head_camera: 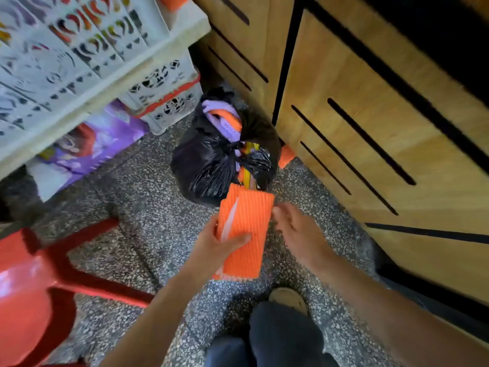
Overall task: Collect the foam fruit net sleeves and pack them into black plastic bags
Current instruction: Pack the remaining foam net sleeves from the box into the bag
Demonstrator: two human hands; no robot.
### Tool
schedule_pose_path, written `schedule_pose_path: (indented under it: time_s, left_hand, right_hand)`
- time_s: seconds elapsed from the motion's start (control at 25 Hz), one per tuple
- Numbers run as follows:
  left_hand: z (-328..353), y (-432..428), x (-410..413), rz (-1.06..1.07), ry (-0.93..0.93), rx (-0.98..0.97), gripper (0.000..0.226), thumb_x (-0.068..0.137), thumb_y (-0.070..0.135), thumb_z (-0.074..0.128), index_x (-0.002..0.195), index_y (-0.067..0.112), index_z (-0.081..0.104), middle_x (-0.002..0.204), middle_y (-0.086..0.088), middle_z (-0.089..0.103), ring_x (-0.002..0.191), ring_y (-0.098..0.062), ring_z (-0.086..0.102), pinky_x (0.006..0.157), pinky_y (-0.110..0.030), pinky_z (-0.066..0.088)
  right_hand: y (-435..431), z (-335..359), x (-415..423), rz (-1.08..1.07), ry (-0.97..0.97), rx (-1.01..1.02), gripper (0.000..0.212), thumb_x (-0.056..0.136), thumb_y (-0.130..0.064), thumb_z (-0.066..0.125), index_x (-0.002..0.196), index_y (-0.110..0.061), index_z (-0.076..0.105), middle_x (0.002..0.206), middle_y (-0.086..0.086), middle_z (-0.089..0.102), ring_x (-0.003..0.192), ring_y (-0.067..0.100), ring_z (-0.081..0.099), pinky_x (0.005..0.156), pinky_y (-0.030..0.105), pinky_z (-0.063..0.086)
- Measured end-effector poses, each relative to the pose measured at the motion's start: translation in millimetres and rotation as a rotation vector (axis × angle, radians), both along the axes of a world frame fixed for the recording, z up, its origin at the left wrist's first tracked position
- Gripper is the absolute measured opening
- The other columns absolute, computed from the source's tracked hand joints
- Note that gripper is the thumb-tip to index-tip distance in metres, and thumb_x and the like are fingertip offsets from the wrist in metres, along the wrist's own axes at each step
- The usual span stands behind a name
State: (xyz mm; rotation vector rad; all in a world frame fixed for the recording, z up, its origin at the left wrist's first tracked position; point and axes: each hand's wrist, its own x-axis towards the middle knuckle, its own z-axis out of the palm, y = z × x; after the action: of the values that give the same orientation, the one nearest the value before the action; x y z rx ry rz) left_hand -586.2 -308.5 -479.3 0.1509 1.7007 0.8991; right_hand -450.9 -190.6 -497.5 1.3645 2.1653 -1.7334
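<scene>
My left hand (215, 249) grips a flat stack of orange foam net sleeves (247, 229) from its left side, thumb across the front. My right hand (295, 229) hovers at the stack's right edge with relaxed fingers, holding nothing. Just beyond the stack, a black plastic bag (209, 165) stands on the speckled floor, its mouth showing purple and orange sleeves (225, 119). One more orange sleeve (286, 155) lies between the bag and the wooden cabinet.
A wooden cabinet (370, 128) with black slots runs along the right. White plastic crates (79, 62) are stacked at top left, a purple printed bag (92, 144) beneath them. A red plastic stool (39, 287) stands at lower left. My leg and shoe (287, 298) are below.
</scene>
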Motion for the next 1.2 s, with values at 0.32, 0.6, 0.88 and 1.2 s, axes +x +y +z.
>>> schedule_pose_path:
  time_s: [0.32, 0.6, 0.88, 1.2]
  left_hand:
    - [-179.3, -60.8, -22.6, -0.116, 0.075, -0.131, 0.053, 0.067, 0.02, 0.084, 0.109, 0.016, 0.052, 0.096, -0.008, 0.069, 0.074, -0.012, 0.07, 0.062, -0.028, 0.057]
    - [-286.9, -46.1, -22.1, -0.158, 0.147, -0.053, 0.042, 0.075, 0.003, 0.076, 0.109, 0.009, 0.051, 0.086, 0.003, 0.063, 0.06, 0.011, 0.06, 0.054, -0.008, 0.044]
    - [-310.4, -41.8, -30.3, -0.158, 0.136, 0.029, 0.052, 0.071, 0.013, 0.081, 0.113, 0.009, 0.051, 0.094, -0.001, 0.066, 0.073, 0.005, 0.063, 0.064, -0.014, 0.049]
    - [-274.5, -36.9, -12.9, -0.157, 0.121, -0.021, 0.05, 0.075, 0.012, 0.077, 0.116, 0.009, 0.049, 0.098, -0.002, 0.066, 0.079, -0.007, 0.066, 0.06, -0.015, 0.05]
  right_hand:
    - [88.4, -208.4, -4.2, 0.302, -0.32, 0.509, 0.053, 0.098, -0.014, 0.044, 0.146, -0.004, 0.022, 0.149, 0.014, 0.028, 0.135, 0.029, 0.033, 0.107, 0.031, 0.027]
    - [152.8, -325.8, -42.9, 0.47, -0.425, 0.66, 0.076, 0.09, -0.014, 0.055, 0.147, 0.005, 0.008, 0.154, 0.024, 0.01, 0.142, 0.038, 0.016, 0.115, 0.039, 0.019]
    - [142.8, -329.1, -44.0, 0.357, -0.516, 0.794, 0.056, 0.088, -0.019, 0.059, 0.135, 0.002, 0.036, 0.131, 0.026, 0.038, 0.113, 0.043, 0.046, 0.091, 0.045, 0.04]
    - [27.8, -301.5, 54.8, 0.502, -0.505, 0.625, 0.04, 0.095, -0.024, 0.049, 0.133, -0.019, 0.041, 0.13, 0.013, 0.036, 0.112, 0.032, 0.046, 0.088, 0.04, 0.045]
